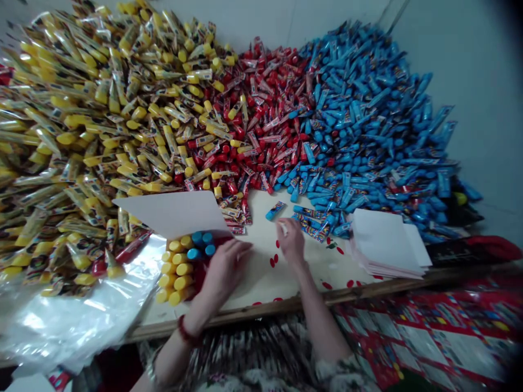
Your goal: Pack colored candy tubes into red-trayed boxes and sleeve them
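Pale tabletop (310, 272): left grip (224, 269) open on capped tubes (177, 267), right grip (291, 242) pinched narrow on something white (284, 228)

Two hands (224, 270) (291, 242), three heaps of wrapped tubes: one yellow (102, 130), one red (261, 103), one blue (359, 109); four blue caps (197, 238), about ten yellow caps (177, 269), one stack of white sheets (386, 245).

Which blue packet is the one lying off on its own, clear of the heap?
The lone blue tube packet just above the right hand; it lies by itself on the pale board, while the others crowd together in the blue heap.
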